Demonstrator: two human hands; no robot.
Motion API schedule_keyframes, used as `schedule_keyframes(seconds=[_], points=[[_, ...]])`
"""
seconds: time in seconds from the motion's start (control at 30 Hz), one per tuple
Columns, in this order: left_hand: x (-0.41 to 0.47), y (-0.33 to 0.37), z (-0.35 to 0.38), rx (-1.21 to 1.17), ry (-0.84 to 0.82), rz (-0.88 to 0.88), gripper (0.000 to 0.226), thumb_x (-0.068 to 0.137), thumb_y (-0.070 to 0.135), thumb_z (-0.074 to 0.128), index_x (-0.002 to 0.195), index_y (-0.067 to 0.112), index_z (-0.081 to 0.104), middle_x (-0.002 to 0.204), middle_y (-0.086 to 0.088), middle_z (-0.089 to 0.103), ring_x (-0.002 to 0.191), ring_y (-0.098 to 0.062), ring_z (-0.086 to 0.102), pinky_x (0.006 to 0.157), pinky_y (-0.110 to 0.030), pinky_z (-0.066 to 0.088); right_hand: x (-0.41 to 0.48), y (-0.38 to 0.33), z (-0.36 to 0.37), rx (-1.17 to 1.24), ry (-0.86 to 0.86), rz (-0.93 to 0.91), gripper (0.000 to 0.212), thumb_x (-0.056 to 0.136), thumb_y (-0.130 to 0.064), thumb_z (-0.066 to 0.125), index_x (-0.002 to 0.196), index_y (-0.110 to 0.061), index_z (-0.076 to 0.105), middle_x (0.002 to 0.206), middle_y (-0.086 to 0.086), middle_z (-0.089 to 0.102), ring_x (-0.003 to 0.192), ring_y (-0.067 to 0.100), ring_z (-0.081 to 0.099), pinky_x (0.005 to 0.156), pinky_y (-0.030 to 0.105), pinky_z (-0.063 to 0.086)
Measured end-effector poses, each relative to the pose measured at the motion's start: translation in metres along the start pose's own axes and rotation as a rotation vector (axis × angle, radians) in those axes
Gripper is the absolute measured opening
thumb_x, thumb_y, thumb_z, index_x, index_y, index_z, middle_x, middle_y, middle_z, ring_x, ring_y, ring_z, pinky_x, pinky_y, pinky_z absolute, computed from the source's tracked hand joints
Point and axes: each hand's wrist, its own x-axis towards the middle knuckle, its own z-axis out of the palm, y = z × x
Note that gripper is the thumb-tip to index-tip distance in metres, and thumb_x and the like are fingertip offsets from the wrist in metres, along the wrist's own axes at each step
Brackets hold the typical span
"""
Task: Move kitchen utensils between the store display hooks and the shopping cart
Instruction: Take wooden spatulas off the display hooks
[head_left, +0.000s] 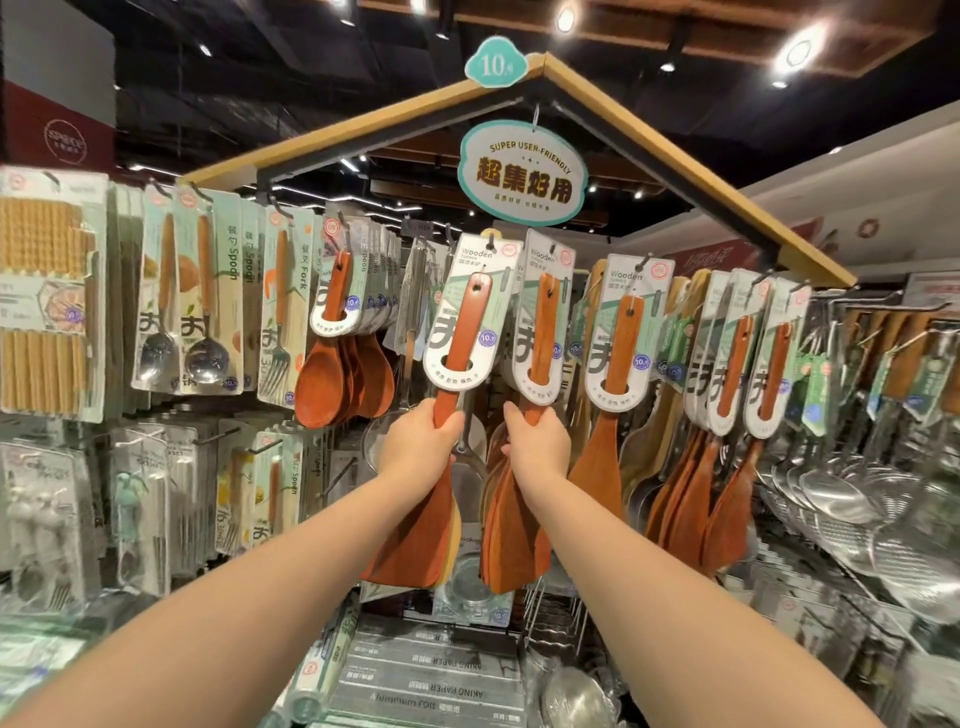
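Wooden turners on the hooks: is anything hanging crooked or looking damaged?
Nothing looks damaged. The left turner, gripped by the left hand, slants with its card top leaning right, while the right turner in the right hand hangs straighter. The grip probably causes the slant.

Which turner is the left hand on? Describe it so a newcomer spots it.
Find the hanging oval SUPER USER-FRIENDLY sign. Just below-left of it hangs a carded wooden turner. Round wooden spoons hang left of it, and the left hand grips its handle; the right hand grips the neighbouring turner.
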Motion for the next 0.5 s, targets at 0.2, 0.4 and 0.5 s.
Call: schedule_keyframes(seconds=[0.2,0.4,0.5], points=[[-0.012,0.016,-0.001,-0.017,0.036,-0.013,0.026,0.092,0.033,0.047,0.069,0.021,0.045,0.079,-0.007,0.063,0.080,-0.028,0.063,0.066,-0.032,0.038,-0.021,-0.017,-0.021,-0.101,0.055,-0.055,0.038,0.083,-0.057,0.052,0.086,-0.020,0.058,0.083,0.003,0.069,0.080,0.026,0.068,0.081,0.040,0.054],[-0.013,0.020,-0.006,0.005,0.023,-0.033,0.025,0.091,0.035,0.048,0.071,0.020,0.046,0.084,-0.009,0.065,0.082,-0.029,0.064,0.072,-0.035,0.043,-0.044,-0.034,-0.037,-0.188,0.087,-0.102,0.039,0.084,-0.057,0.048,0.090,-0.020,0.059,0.092,0.002,0.068,0.082,0.026,0.068,0.079,0.040,0.055],[-0.014,0.025,-0.010,0.026,0.007,-0.043,0.022,0.092,0.034,0.048,0.076,0.018,0.049,0.086,-0.009,0.066,0.085,-0.029,0.063,0.070,-0.033,0.041,-0.055,-0.042,-0.044,-0.288,0.095,-0.209,0.038,0.089,-0.052,0.045,0.098,-0.017,0.060,0.099,0.003,0.067,0.089,0.027,0.065,0.078,0.034,0.051]])
